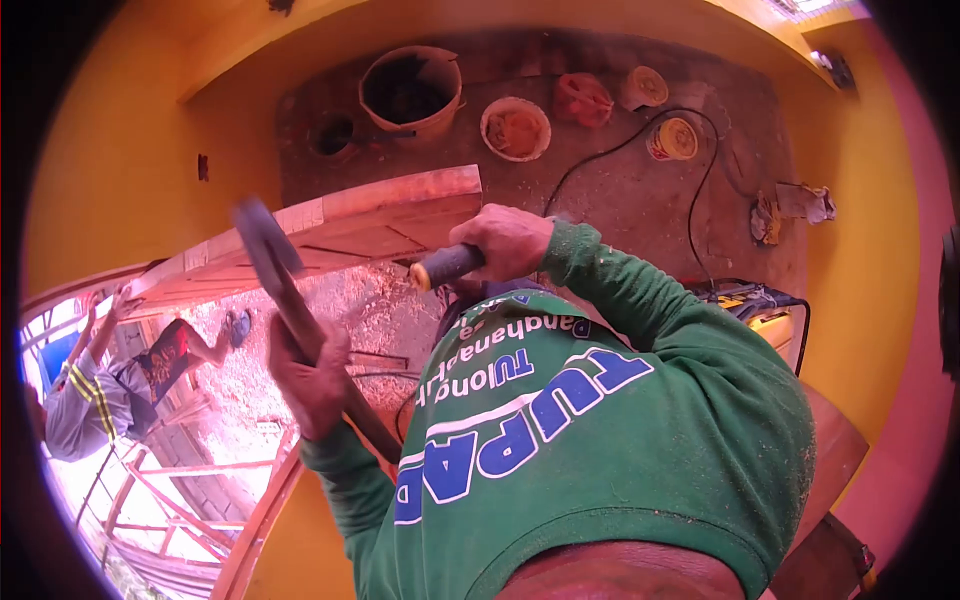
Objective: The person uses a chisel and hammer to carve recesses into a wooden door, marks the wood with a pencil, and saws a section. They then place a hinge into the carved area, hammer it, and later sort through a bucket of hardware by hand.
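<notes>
My left hand (308, 380) is wrapped round the long handle of a hammer (290, 290); its dark head is raised at the upper left and blurred by motion. My right hand (515, 240) is closed on the dark grip of a chisel (450, 266), whose tan end points left toward the hammer. I cannot make out the chisel's blade. Just beyond my right hand is the end of a thick wooden panel (400, 192), which stretches away to the left. Hammer and chisel are apart.
Another person (100, 395) at the far left has hands raised at the panel's far end. Wood shavings (245, 350) cover the floor below. A large bucket (412, 95), smaller pails (515, 130) and a black cable (620, 140) lie beyond the panel. A yellow wall (850, 230) stands right.
</notes>
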Demonstrator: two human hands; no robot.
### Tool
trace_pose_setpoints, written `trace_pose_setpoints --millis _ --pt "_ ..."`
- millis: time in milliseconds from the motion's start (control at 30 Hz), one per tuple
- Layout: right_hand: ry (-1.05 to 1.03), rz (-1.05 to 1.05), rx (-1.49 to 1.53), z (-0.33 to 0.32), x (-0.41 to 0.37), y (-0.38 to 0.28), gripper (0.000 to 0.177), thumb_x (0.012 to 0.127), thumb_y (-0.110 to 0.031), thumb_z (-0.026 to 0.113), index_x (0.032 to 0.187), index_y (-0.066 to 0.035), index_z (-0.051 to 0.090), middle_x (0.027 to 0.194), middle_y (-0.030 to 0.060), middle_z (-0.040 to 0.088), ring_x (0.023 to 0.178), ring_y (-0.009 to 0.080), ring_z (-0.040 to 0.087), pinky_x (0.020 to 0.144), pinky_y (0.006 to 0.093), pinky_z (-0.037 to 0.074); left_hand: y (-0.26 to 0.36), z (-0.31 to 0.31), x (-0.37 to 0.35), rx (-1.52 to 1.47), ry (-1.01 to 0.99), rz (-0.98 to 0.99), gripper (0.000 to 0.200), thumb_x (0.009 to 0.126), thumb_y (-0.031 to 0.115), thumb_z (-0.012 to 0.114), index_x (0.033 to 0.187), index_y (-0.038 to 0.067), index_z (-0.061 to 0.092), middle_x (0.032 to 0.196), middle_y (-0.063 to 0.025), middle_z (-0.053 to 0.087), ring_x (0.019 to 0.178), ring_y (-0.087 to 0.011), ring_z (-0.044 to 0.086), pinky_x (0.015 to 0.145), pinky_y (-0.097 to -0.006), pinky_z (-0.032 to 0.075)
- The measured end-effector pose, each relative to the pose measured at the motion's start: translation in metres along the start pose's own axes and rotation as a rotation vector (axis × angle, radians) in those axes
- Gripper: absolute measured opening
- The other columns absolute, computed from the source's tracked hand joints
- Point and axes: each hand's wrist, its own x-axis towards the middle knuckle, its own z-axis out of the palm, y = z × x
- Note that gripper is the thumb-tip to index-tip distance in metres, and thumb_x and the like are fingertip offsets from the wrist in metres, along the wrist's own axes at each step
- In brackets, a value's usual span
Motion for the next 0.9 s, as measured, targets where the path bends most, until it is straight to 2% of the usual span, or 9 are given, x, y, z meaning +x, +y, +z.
trace_pose_setpoints --millis 33,133,200,300,433,533,600,800,900 --pt "0.081 0.009 -0.018 -0.002 -0.006 0.006 0.020 0.066 -0.017 0.073 0.080 -0.008 0.061 0.070 0.0154 0.063 0.070 0.0388 0.063 0.064 0.0445 0.050 0.032 0.006 0.011 -0.212 -0.072 -0.010 0.026 0.082 0.000 0.064 0.103 0.003 0.049 0.080 -0.0018 0.055 0.066 -0.0088 0.053 0.058 -0.0239 0.045" --pt "0.265 0.151 -0.077 -0.036 -0.023 0.026 0.027 0.066 -0.016 0.072 0.087 -0.006 0.060 0.081 0.0174 0.062 0.080 0.0374 0.062 0.072 0.0445 0.049 -0.045 0.030 0.008 -0.093 -0.102 -0.075 0.031 0.079 -0.001 0.066 0.104 0.003 0.048 0.075 -0.0021 0.054 0.063 -0.0094 0.054 0.055 -0.0249 0.046" --pt "0.397 0.176 -0.201 -0.045 -0.043 0.069 0.031 0.068 -0.017 0.071 0.095 -0.006 0.061 0.089 0.0183 0.060 0.089 0.0366 0.060 0.077 0.0430 0.049 -0.061 0.044 0.017 0.008 -0.096 -0.107 0.035 0.077 -0.001 0.068 0.105 0.003 0.048 0.070 -0.0023 0.053 0.060 -0.0099 0.055 0.053 -0.0255 0.048" --pt "0.465 0.321 -0.167 -0.070 -0.065 0.098 0.043 0.070 -0.015 0.069 0.112 -0.005 0.060 0.096 0.0180 0.055 0.093 0.0361 0.057 0.083 0.0413 0.048 -0.052 0.054 0.057 0.088 -0.079 -0.123 0.030 0.076 0.005 0.070 0.099 0.000 0.052 0.068 -0.0039 0.055 0.058 -0.0111 0.054 0.051 -0.0267 0.046" --pt "0.724 0.384 -0.174 -0.101 -0.052 0.161 0.060 0.072 -0.013 0.068 0.131 -0.008 0.054 0.095 0.0180 0.054 0.090 0.0349 0.058 0.082 0.0411 0.048 -0.030 0.069 0.135 0.151 -0.097 -0.036 0.026 0.078 0.010 0.070 0.096 0.000 0.054 0.069 -0.0029 0.054 0.055 -0.0108 0.052 0.048 -0.0258 0.044" --pt "0.815 0.357 -0.295 -0.163 -0.011 0.232 0.060 0.074 -0.015 0.069 0.131 -0.007 0.053 0.094 0.0184 0.053 0.090 0.0345 0.058 0.082 0.0411 0.048 -0.002 0.103 0.214 0.205 -0.091 -0.057 0.027 0.079 0.014 0.070 0.096 -0.001 0.056 0.072 -0.0035 0.056 0.055 -0.0111 0.052 0.048 -0.0266 0.043" --pt "0.791 0.357 -0.356 -0.227 0.025 0.276 0.063 0.076 -0.021 0.072 0.134 -0.009 0.051 0.095 0.0167 0.055 0.091 0.0344 0.059 0.083 0.0416 0.048 -0.001 0.136 0.281 0.295 -0.043 0.074 0.025 0.078 0.016 0.072 0.088 -0.001 0.056 0.066 -0.0066 0.059 0.052 -0.0125 0.056 0.046 -0.0287 0.045" --pt "0.625 0.327 -0.529 -0.391 0.158 0.420 0.056 0.082 -0.026 0.069 0.134 -0.013 0.052 0.114 0.0143 0.060 0.105 0.0312 0.060 0.092 0.0408 0.048 -0.058 0.235 0.476 0.393 0.095 -0.084 0.032 0.072 0.019 0.074 0.087 -0.005 0.058 0.066 -0.0110 0.063 0.053 -0.0168 0.060 0.050 -0.0318 0.049" --pt "0.484 0.493 -0.525 -0.439 0.203 0.449 0.053 0.085 -0.025 0.067 0.134 -0.014 0.052 0.115 0.0131 0.059 0.109 0.0309 0.058 0.096 0.0404 0.046 -0.088 0.268 0.538 0.375 0.162 -0.117 0.035 0.070 0.019 0.075 0.085 -0.008 0.059 0.068 -0.0133 0.064 0.052 -0.0179 0.062 0.050 -0.0334 0.051"
